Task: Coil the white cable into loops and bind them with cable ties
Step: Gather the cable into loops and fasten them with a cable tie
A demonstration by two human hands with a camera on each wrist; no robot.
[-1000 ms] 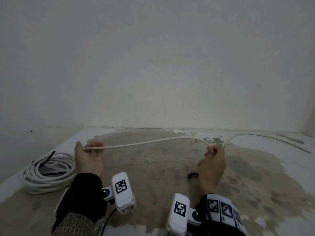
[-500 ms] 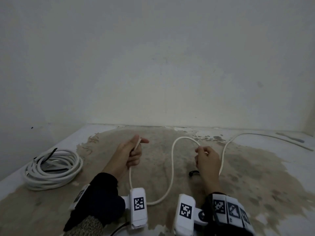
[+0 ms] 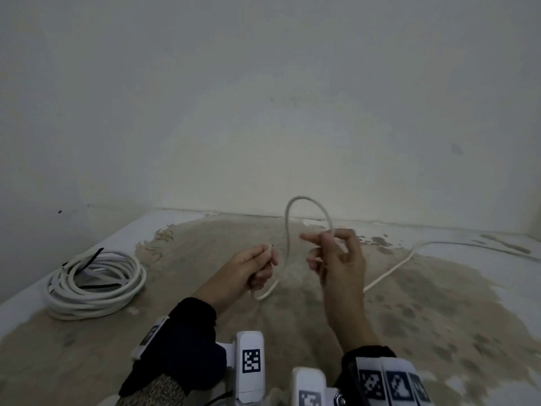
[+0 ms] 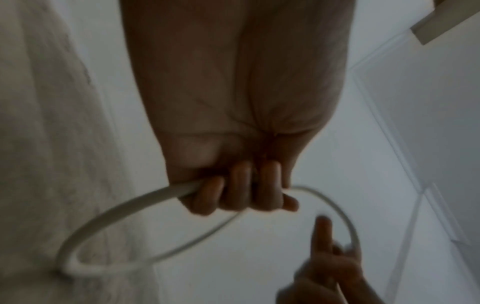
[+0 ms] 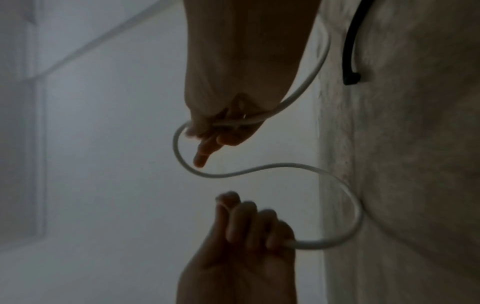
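Observation:
A loose white cable (image 3: 288, 230) arcs up between my two hands above the floor. My left hand (image 3: 257, 266) grips the cable near its free end, fingers curled round it (image 4: 241, 189). My right hand (image 3: 332, 253) pinches the cable further along, with its index finger pointing left. From the left hand (image 5: 249, 224) the cable (image 5: 275, 165) makes an S-bend to the right hand (image 5: 223, 127). Past the right hand it trails over the floor to the right (image 3: 409, 253). A black cable tie (image 5: 349, 47) lies on the floor near my right wrist.
A finished white coil (image 3: 93, 284) bound with black ties lies on the floor at the left, by the wall. A pale wall (image 3: 263, 112) stands close ahead. The floor (image 3: 424, 312) is stained brown in the middle.
My hands have come close together. The hanging slack has risen into a small upright loop between them. My right hand has lifted and extended its index finger.

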